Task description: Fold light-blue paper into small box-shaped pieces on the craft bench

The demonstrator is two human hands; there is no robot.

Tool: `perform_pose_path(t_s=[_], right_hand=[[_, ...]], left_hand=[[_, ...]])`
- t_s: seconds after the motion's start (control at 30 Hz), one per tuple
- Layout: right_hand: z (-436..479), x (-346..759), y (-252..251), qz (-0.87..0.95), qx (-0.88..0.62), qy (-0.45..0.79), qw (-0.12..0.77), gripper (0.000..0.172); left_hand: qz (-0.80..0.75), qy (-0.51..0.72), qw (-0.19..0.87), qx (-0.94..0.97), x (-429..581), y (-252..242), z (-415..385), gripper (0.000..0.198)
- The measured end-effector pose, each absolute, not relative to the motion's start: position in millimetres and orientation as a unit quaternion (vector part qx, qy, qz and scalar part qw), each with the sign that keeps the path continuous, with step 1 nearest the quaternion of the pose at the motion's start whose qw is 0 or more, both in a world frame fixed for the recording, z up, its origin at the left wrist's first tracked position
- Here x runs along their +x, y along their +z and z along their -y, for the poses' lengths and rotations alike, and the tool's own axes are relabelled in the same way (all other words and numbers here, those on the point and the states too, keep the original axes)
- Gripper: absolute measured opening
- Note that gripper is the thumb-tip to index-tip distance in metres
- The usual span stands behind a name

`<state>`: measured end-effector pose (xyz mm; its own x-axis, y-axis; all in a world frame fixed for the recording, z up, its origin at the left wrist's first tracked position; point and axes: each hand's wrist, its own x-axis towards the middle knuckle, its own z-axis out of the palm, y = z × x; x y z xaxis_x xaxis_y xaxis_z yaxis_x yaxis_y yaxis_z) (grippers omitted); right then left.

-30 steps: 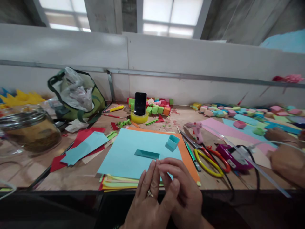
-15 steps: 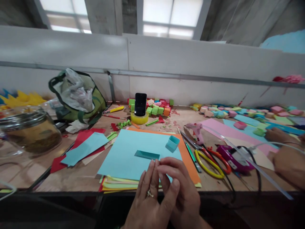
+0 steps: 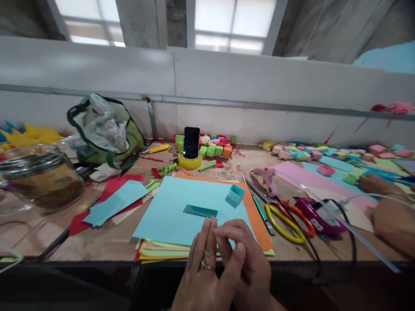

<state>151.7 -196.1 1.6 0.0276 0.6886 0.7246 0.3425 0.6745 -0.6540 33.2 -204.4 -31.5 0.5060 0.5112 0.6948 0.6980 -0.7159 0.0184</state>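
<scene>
My left hand [image 3: 204,270] and my right hand [image 3: 248,259] touch each other at the front edge of the paper stack. The left fingers, one with a ring, are pressed together and point forward. My right fingers are bent against them; whatever lies between the hands is hidden. Just beyond the fingertips, a dark teal strip [image 3: 200,211] lies on the light blue sheet [image 3: 171,194]. A small blue folded paper box [image 3: 235,194] sits at the sheet's right side.
Scissors with yellow handles [image 3: 285,224], a pink glue gun [image 3: 268,179] and a purple device [image 3: 316,216] lie right. A phone [image 3: 191,141] stands on yellow tape [image 3: 189,161]. Left are a glass jar [image 3: 42,181] and a green bag [image 3: 129,138]. Another person's hand [image 3: 378,185] is far right.
My hands have barely moved and stay together. At the far right, the other person's hand has shifted slightly to the left.
</scene>
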Motion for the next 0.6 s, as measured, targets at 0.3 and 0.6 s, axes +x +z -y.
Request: perform_pose_path(t_s=[0.3,0.6], right_hand=[[194.7,150.5,8.3,0.662,-0.376,0.166,0.626,0.023],[195.1,150.3,7.2,0.652,-0.39,0.154,0.632,0.024]], left_hand=[[0.392,-0.354,0.112,-0.842,38.4,-26.9,214.6,0.102],[0.385,-0.364,0.112,-0.841,38.9,-26.9,211.9,0.095]])
